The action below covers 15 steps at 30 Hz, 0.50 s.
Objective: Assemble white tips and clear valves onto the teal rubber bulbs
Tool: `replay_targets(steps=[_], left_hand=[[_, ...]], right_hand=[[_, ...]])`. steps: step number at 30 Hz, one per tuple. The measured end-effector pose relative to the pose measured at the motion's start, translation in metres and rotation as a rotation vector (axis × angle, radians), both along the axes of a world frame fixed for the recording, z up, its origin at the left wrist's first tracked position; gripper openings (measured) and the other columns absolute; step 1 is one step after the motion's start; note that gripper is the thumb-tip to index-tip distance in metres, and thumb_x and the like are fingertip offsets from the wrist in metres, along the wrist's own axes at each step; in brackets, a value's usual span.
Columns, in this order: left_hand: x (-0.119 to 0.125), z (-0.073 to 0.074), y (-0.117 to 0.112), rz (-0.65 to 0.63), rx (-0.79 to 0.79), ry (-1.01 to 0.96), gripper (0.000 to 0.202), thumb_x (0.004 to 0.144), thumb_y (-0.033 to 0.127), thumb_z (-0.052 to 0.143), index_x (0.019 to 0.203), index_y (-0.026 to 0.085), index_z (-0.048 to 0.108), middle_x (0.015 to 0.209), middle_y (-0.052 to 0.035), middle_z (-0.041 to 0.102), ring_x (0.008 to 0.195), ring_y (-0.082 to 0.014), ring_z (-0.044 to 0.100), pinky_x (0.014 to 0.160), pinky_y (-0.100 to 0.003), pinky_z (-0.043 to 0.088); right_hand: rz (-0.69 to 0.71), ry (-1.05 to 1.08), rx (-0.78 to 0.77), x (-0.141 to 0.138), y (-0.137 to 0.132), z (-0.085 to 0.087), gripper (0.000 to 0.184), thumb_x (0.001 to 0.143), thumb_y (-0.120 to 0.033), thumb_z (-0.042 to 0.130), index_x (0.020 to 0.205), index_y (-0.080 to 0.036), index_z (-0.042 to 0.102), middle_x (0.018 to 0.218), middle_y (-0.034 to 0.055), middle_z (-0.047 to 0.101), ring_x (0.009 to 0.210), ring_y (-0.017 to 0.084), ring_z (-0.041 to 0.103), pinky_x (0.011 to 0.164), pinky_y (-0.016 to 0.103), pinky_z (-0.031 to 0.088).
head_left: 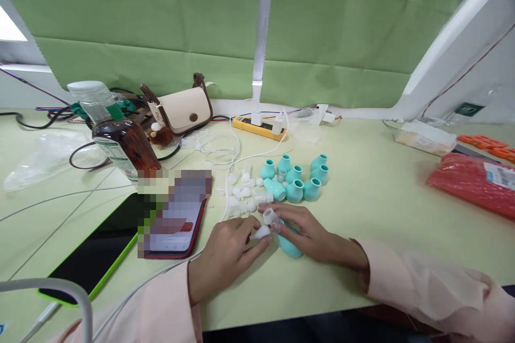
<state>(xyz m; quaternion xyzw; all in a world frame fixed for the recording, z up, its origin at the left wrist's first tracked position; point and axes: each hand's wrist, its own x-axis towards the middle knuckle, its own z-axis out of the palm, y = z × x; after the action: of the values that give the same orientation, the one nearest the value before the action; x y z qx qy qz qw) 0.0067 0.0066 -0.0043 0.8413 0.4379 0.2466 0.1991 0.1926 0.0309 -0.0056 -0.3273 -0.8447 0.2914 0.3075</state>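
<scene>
While left hand (230, 244) pinches white piece (262, 232) | right hand (309, 229) curls around teal bulb (290, 247)

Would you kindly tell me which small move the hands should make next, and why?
Probably bring the white piece in the left hand to the clear piece's open end: that opening is exposed and close by, while the right hand steadies the teal bulb beside it. Fingers hide whether clear piece and bulb are joined.
</scene>
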Motion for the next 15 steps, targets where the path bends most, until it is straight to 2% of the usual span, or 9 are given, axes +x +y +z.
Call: replay_targets(steps=[5, 15], left_hand=[[0.003, -0.01, 0.009, 0.029, 0.209, 0.258, 0.011, 0.079, 0.021, 0.047, 0.087, 0.016, 0.053, 0.083, -0.0065, 0.058, 0.08, -0.0213, 0.055, 0.066, -0.033, 0.047], [0.007, -0.02, 0.027, 0.064, 0.309, 0.391, 0.025, 0.082, 0.01, 0.041, 0.107, 0.009, 0.045, 0.096, -0.0115, 0.055, 0.093, -0.0229, 0.05, 0.076, -0.037, 0.046]], right_hand=[[-0.042, -0.008, -0.04, 0.001, 0.011, -0.003, 0.027, 0.086, -0.033, 0.036, 0.078, -0.019, 0.058, 0.08, 0.0035, 0.059, 0.079, 0.016, 0.055, 0.073, 0.029, 0.045], [-0.073, -0.014, -0.042, -0.007, 0.029, -0.003, 0.031, 0.087, -0.035, 0.034, 0.07, -0.017, 0.054, 0.076, 0.003, 0.054, 0.074, 0.014, 0.051, 0.069, 0.028, 0.043]])
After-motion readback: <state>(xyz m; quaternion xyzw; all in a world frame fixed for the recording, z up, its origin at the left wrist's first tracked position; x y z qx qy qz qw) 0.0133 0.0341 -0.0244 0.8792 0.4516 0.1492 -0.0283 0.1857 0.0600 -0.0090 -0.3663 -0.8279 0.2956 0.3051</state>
